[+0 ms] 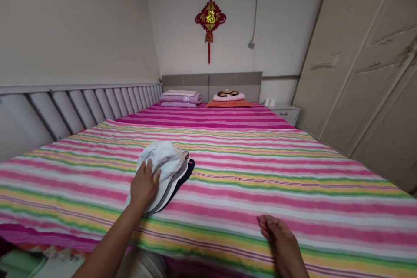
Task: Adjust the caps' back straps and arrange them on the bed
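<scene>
A stack of caps lies on the striped bedspread, left of centre. The top cap is pale and whitish; grey and dark navy brims fan out beneath it on the right. My left hand grips the top cap where crown and brim meet, fingers over the crown and thumb on the right side. Whether its fingers also reach the caps below cannot be seen. My right hand hovers above the bed's near side, apart from the caps, with its fingers loosely bent and nothing visible in them.
The striped bedspread covers the bed. Folded purple bedding and a pink and orange pile lie by the headboard. A slatted rail runs along the left. At right stand a nightstand and a wardrobe.
</scene>
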